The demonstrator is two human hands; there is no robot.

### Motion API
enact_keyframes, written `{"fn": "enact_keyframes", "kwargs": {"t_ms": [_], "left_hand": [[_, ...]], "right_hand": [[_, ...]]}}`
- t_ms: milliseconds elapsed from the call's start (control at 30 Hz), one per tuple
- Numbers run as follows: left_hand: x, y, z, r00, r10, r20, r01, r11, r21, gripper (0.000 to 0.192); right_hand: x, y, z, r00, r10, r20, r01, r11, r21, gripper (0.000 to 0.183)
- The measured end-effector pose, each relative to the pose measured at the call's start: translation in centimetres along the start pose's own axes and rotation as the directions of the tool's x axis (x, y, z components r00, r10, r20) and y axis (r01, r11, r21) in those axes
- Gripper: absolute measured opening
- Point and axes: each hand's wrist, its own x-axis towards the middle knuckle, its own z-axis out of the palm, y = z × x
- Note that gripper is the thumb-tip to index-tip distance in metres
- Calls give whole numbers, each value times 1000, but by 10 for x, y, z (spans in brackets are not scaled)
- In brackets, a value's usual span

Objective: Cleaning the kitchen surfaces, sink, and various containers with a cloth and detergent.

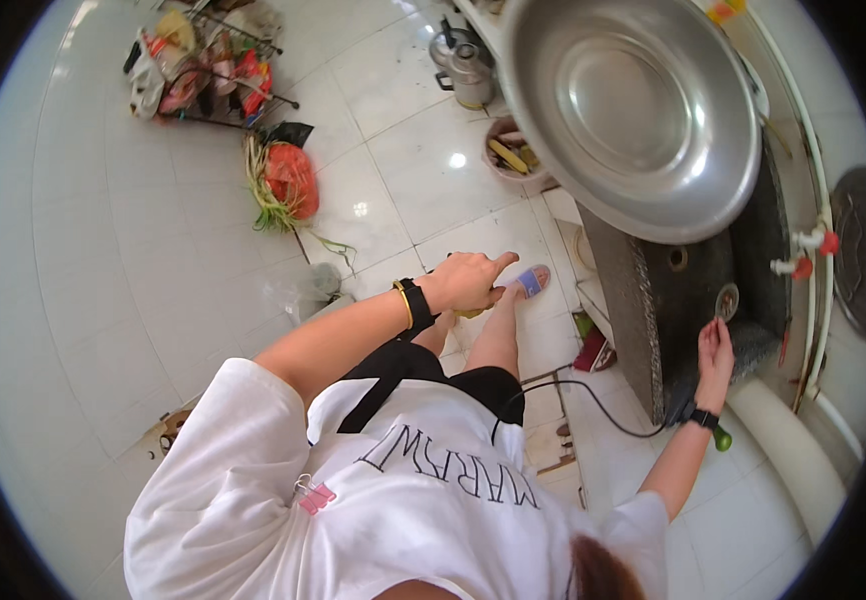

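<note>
My right hand reaches into a dark stone sink and pinches the rim of a small round sink strainer, which has brownish bits in it. Beyond the strainer, the sink's drain hole lies uncovered. My left hand hangs in front of my legs, index finger stretched out and the other fingers curled. Under those fingers shows the edge of a yellow-green thing; the rest of it is hidden. A large stainless steel basin sits over the far part of the sink, with nothing in it.
Red-handled taps and white pipes run along the right wall. A steel pot and a bucket of scraps stand on the tiles. At left are a loaded rack and a red bag. A black cable reaches my right wrist.
</note>
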Motion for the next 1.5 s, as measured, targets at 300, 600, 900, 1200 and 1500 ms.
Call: {"fn": "enact_keyframes", "kwargs": {"t_ms": [300,600,900,1200,1500], "left_hand": [[-53,-95,5,994,-108,-11,106,991,-79,52],[-79,-140,44,964,-192,-185,153,967,-203,47],[-56,-170,89,913,-398,-94,312,826,-470,41],[-34,-203,165,796,-580,-172,372,693,-617,38],[-22,-195,185,780,-602,-171,356,651,-670,35]], "right_hand": [[-97,80,62,984,-51,168,3,961,275,17],[-140,199,185,946,132,296,-209,947,244,16],[77,343,306,894,159,419,-28,953,-301,3],[290,471,366,165,-83,983,720,-671,-177,9],[349,477,356,399,324,858,736,-671,-89,10]]}}
